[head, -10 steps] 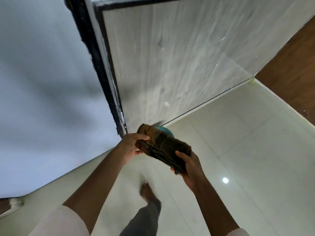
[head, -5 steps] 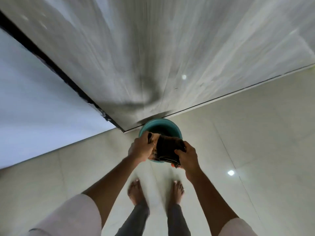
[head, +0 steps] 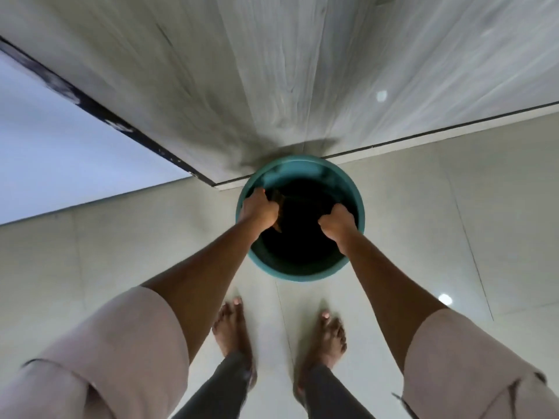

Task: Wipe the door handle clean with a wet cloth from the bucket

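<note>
Wetting stage. You hold both fists inside the teal bucket point(head: 302, 269), which stands on the tiled floor point(head: 423, 222) touching the foot of the door point(head: 272, 86). Your left hand point(head: 259, 211) is curled shut on the brown cloth point(head: 277, 201), only a corner showing; your right hand point(head: 336, 221) is clenched too, its contents hidden in the dark interior. Both forearms slope down, wrists bent. Next, likely: lift, wring, then rise to the handle, which is out of view.
</note>
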